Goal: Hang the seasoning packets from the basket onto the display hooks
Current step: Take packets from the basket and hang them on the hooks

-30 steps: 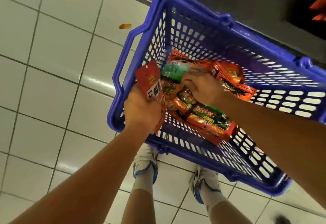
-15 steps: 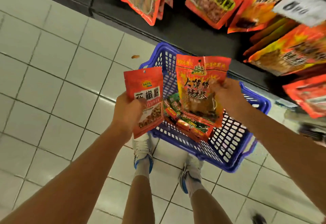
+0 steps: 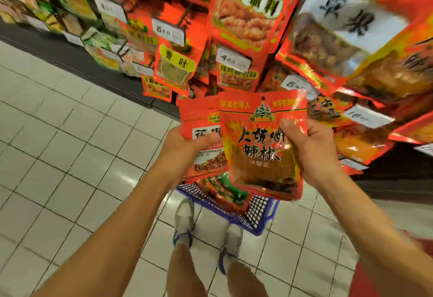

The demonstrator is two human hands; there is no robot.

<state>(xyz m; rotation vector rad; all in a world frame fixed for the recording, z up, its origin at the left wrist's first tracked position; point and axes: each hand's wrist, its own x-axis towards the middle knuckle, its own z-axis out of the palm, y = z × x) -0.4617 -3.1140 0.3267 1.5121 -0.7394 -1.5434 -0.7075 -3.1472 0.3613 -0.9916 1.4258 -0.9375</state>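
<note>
My left hand (image 3: 182, 149) grips a small red seasoning packet (image 3: 199, 118) with a white label. My right hand (image 3: 311, 151) holds a bigger red chili packet (image 3: 260, 147) with black characters and flames; it overlaps the small packet's right side. Both packets are held up in front of the display of hanging packets (image 3: 246, 15). The blue basket (image 3: 257, 212) stands on the floor below my hands, mostly hidden by the packets, with several red and green packets (image 3: 225, 191) inside. The hooks themselves are hidden behind the hanging goods.
White price tags (image 3: 167, 31) hang among the orange and red bags on the rack. A dark shelf base (image 3: 93, 69) runs along the white tiled floor (image 3: 70, 156). My shoes (image 3: 185, 219) stand just before the basket.
My right hand took the chili packet out of the basket. Both hands rose with their packets and came closer together, and my view lifted from the basket to the display rack.
</note>
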